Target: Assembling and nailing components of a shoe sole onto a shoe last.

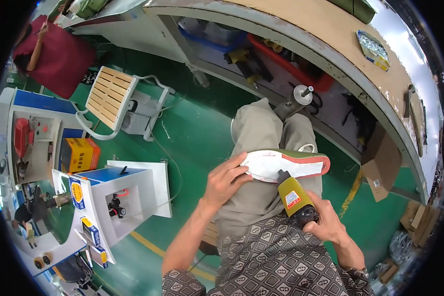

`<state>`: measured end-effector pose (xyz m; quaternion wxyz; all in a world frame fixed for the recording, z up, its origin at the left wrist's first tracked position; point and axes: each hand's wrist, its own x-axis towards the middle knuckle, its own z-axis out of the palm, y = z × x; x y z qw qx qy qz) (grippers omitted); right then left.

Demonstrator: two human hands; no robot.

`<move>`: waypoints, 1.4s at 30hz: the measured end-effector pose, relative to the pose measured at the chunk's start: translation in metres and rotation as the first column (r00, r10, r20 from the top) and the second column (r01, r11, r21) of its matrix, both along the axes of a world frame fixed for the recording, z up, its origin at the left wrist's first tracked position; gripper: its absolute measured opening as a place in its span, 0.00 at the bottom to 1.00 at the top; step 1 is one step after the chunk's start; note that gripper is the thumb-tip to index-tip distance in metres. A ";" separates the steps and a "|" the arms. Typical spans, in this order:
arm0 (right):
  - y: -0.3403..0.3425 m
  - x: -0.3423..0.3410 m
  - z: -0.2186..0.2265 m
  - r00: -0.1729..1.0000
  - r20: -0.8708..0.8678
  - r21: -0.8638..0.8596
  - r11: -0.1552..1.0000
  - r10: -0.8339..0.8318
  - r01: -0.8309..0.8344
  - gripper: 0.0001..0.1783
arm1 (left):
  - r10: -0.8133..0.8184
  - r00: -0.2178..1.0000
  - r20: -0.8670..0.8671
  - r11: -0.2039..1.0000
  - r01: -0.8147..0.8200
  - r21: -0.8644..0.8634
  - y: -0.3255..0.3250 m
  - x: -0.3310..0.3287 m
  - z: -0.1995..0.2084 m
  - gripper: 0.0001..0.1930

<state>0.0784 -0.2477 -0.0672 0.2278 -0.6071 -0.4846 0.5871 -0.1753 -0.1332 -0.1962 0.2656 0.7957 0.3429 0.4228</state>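
Note:
Sole side up across my lap lies a green shoe, its bottom covered by a white insole with an orange-red border toward the right end. My left hand grips the shoe's left end, fingers over the edge of the white bottom. In my right hand is a yellow-green power tool with a dark rear end and a label on its body. Its short dark tip points at the insole's near edge, close to the middle; whether it touches cannot be made out.
A long workbench curves along the far and right side, with a red bin beneath. A metal post stands by my knees. Leftward are a slatted chair, a white cabinet and a person in dark red. A cardboard box lies right.

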 end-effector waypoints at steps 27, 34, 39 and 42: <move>0.003 -0.001 -0.005 0.999 -0.028 0.012 1.000 0.028 -0.028 0.55 | -0.242 0.960 -0.139 0.967 0.227 -0.115 0.019 0.034 0.028 0.47; 0.005 -0.002 -0.001 0.999 -0.046 -0.007 1.000 -0.012 0.012 0.58 | -0.245 0.963 -0.109 0.969 0.239 -0.065 0.019 0.034 0.022 0.45; 0.006 -0.001 0.000 0.997 -0.064 -0.009 1.000 -0.031 0.030 0.59 | -0.244 0.963 -0.116 0.969 0.239 -0.058 0.019 0.034 0.023 0.44; 0.007 -0.001 0.001 0.998 -0.064 -0.009 1.000 -0.026 0.026 0.59 | -0.240 0.962 -0.128 0.970 0.234 -0.059 0.018 0.034 0.023 0.44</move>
